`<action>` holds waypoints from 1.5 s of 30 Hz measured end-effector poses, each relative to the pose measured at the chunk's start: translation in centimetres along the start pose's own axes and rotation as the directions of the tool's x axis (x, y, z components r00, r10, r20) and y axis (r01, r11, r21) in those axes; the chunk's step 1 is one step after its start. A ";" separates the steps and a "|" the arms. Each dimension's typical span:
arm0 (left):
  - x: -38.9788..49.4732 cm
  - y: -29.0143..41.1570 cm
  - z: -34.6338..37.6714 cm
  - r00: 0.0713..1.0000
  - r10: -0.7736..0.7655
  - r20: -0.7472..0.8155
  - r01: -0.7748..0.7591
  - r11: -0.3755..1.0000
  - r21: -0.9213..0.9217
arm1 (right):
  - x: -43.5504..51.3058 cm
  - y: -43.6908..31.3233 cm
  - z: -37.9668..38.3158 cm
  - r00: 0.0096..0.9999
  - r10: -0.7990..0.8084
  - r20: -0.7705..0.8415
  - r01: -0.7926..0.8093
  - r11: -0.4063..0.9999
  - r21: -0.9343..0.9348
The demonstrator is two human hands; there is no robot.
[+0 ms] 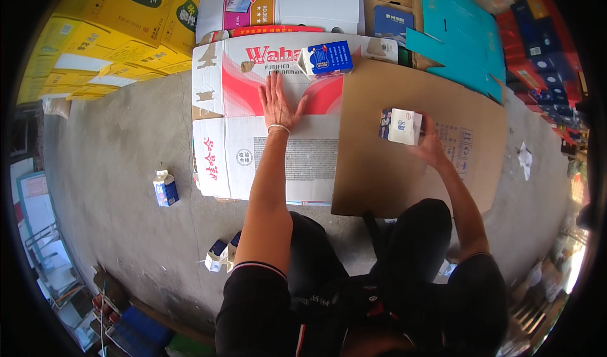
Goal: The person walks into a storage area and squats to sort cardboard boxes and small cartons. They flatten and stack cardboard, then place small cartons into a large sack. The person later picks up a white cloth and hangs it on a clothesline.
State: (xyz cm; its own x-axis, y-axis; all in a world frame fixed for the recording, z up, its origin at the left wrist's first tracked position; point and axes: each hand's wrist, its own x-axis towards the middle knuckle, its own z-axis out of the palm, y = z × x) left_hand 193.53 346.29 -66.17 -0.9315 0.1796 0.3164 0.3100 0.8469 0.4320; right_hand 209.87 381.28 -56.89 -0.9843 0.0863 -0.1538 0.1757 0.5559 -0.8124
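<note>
My left hand (280,105) lies flat, fingers spread, on a flattened white and red cardboard box (237,129), with a bracelet at its wrist. Just beyond its fingertips a blue and white carton (327,60) rests on its side. My right hand (430,143) grips the right end of a small white and dark blue carton (403,126) over a brown cardboard sheet (370,177); whether that carton touches the sheet I cannot tell. The right thumb and part of the fingers are hidden behind the carton.
On the concrete floor at left stands another blue carton (165,189); opened cartons (218,255) lie near my left elbow. Yellow boxes (118,30) are stacked at upper left. Flattened teal cardboard (460,34) and red and blue boxes (545,63) are at upper right. White scrap (525,160) lies at right.
</note>
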 end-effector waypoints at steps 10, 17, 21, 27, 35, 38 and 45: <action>6.9 0.9 -0.8 0.981 0.136 0.135 -0.119 0.984 -0.129 | 5.8 -6.9 0.1 0.923 -0.196 0.330 0.331 0.842 -0.426; 8.7 0.1 -2.1 0.963 0.131 0.235 -0.089 0.979 -0.182 | 13.3 -12.5 4.1 0.765 -0.444 0.467 0.644 0.528 -0.553; 8.0 2.1 -3.9 0.985 0.051 0.162 -0.027 0.989 -0.145 | 12.8 -15.0 5.7 0.798 -0.294 0.527 0.600 0.471 -0.646; 5.1 4.7 -12.3 0.943 0.324 0.076 -0.314 0.942 -0.117 | 7.8 -19.2 7.8 0.665 -0.464 0.585 0.746 0.450 -0.491; 2.4 5.0 -20.5 0.887 0.386 0.252 -0.388 0.921 -0.044 | 3.7 -18.7 13.0 0.663 -0.600 0.449 0.715 0.684 -0.142; 2.0 -1.2 -20.7 0.963 0.232 -0.134 -0.268 0.861 -0.433 | 4.0 -15.8 13.4 0.724 -0.598 0.344 0.669 0.731 -0.136; -11.7 -25.1 -23.0 0.443 -0.775 -0.451 0.443 0.626 -0.641 | 3.9 -8.3 7.0 0.910 -0.336 0.243 0.333 0.941 0.056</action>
State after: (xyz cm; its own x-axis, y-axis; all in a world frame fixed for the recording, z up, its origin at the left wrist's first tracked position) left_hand 200.98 311.43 -61.33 -0.5669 -0.8025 0.1862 -0.0962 0.2890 0.9525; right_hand 204.64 371.18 -54.65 -0.9509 -0.3095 -0.0036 -0.1615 0.5060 -0.8473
